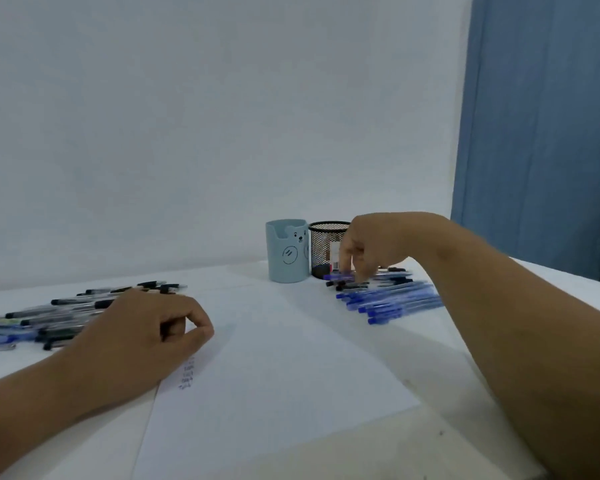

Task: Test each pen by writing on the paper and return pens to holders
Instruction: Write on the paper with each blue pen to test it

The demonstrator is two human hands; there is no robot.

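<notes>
Desk [430, 441]: white, carrying everything below.
Paper [274, 368]: large white sheet lying flat at the desk's middle, with a few short blue scribbles [187, 374] stacked near its left edge.
Left hand [142, 336]: rests on the paper's left edge, fingers loosely curled, thumb tip meeting the forefinger, nothing visible in it.
Right hand [364, 251]: reaches down over the right pile, fingertips on a blue pen [338, 276] at its far end; whether they pinch it or only touch it cannot be told.
Left pile [49, 320]: mostly black-capped pens with clear barrels, a few blue ones nearest, lying left of the paper.
Right pile [392, 301]: blue capped pens laid side by side, some dark ones behind, right of the paper.
Bear holder [287, 252]: pale blue cup with a drawn bear face, upright beyond the paper.
Mesh holder [326, 247]: black wire cup, just beside the bear holder.
</notes>
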